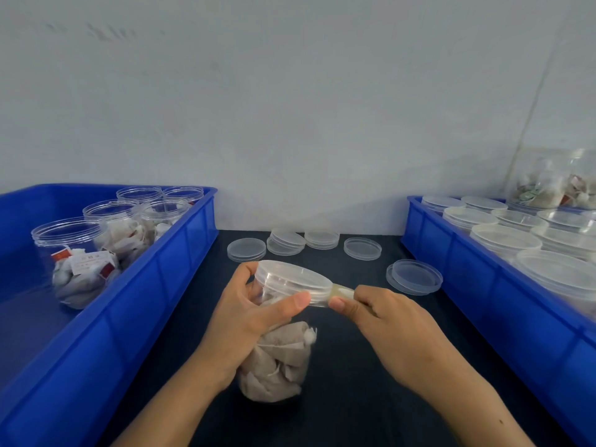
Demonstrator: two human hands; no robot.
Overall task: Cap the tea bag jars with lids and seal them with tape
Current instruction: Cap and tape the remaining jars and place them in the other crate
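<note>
Left hand (245, 321) grips the capped jar (280, 337) just under its lid (292, 279), tilted, base on the worktop (354, 398). Right hand (387, 324), right of the lid, pinches a tape (342, 290) strip against the rim. The jar looks light, thin and slick, so hold it at the ribbed neck. Left of the jar, tags in the bin's (154, 304) open jars carry print too small to read.

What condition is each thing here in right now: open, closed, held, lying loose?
Held jar: capped, full of tea bags.
Tape: stretched at the lid seam.
Left hand: grips jar.
Right hand: pinches tape.
Left bin jars: uncapped.
Right bin jars: capped.
Loose lids: lying on table.
</note>
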